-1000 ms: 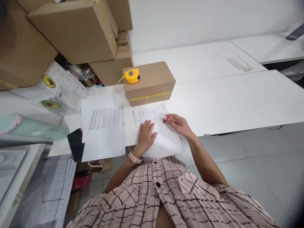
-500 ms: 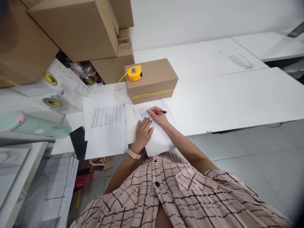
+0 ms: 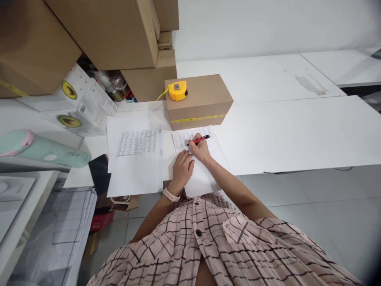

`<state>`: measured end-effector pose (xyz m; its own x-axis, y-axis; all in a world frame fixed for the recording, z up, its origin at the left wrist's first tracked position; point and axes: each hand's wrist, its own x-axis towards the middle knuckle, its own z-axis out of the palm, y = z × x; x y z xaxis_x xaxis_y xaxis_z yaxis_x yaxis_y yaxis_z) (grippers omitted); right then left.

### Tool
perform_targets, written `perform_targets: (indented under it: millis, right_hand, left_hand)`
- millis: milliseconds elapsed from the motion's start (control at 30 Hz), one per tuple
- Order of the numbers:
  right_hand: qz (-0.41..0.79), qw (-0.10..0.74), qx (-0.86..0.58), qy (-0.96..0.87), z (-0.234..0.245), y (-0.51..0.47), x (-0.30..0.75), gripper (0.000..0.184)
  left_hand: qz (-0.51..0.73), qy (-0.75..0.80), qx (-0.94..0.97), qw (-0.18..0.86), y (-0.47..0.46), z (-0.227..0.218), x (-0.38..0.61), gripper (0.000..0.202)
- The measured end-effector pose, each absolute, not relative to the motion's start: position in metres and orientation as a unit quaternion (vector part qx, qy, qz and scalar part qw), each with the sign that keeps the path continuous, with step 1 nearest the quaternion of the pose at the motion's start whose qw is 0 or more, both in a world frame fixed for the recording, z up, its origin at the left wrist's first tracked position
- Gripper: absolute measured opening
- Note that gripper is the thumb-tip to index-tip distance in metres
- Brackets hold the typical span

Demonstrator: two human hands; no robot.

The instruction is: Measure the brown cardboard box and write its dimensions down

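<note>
A red and black pen is gripped in my right hand, its tip at the printed rows on a white sheet. My left hand lies flat on the left side of that sheet, fingers stretched out, with a pale band on the wrist. Left of it lie more printed sheets, one overlapping another. Just behind the sheet under my hands sits a closed cardboard box. On top of the box rests a yellow tape measure, with its blade drawn out to the left.
Large cardboard boxes are stacked at the back left. White boxes with avocado pictures and a mint green bottle stand at the left. The white table stretches to the right. A drawer-like unit is at the lower left.
The view has shifted slightly, so most things appear a little further right. The pen is tilted more steeply in my right hand, while my left hand stays on the sheet.
</note>
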<state>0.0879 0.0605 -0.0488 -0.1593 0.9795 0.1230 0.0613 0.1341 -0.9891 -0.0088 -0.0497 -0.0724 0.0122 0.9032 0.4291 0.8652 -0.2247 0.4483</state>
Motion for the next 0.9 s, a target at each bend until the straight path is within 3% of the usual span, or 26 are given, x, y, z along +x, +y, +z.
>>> perform_targets:
  millis: [900]
  right_hand:
    - [0.46,0.45,-0.457,-0.615,-0.0564,0.0602,0.0882,0.025]
  left_hand:
    - [0.333,0.63,0.7,0.058,-0.0482,-0.0717,-0.0096,0.027]
